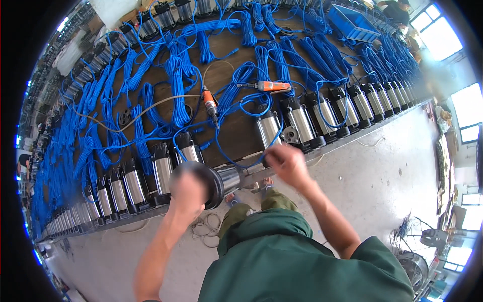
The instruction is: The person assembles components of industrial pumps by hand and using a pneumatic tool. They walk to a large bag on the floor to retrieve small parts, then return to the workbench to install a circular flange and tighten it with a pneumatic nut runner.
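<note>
A steel pump with a black round base (217,187) lies tilted at the bench's front edge, its silver body (232,179) pointing right. My left hand (189,194) is blurred but closed on the black base. To the right, my right hand (288,163) is raised in front of the bench edge with its fingers curled together; a small dark shape shows at the fingertips, too unclear to name. Just beyond that hand stands another silver pump (269,127), beside a round grey metal part (290,135). A blue cable loop hangs between the two pumps.
Several silver pumps (163,168) line the front edge of the dark bench (229,138). Bundled blue cables (176,90) cover its middle. Two orange air tools (209,100) lie there with hoses. A blue crate (353,24) sits far right. Loose cable (206,229) lies on the floor.
</note>
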The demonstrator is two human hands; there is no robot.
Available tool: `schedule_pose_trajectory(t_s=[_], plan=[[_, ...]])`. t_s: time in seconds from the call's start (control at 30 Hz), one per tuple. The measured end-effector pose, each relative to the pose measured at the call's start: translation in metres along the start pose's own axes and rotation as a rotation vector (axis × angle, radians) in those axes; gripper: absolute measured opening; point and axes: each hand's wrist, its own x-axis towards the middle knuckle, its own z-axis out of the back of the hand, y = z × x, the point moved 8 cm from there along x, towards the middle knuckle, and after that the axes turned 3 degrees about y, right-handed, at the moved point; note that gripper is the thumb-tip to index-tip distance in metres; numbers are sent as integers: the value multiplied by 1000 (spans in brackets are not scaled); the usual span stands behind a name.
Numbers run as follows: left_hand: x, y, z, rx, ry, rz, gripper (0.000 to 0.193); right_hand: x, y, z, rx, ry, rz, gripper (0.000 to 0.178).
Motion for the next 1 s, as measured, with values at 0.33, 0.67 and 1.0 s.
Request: schedule_pose_trajectory(t_s=[0.33, 0.67, 1.0], plan=[[22, -21, 15, 77, 81, -17, 39, 52, -118, 22, -751, 485, -45, 77], [3, -23, 16, 191, -192, -12, 30, 62, -124, 4, -819, 521, 65, 66], [-21, 6, -13, 177, -156, 114, 15, 67, -121, 3, -786, 515, 159, 54]])
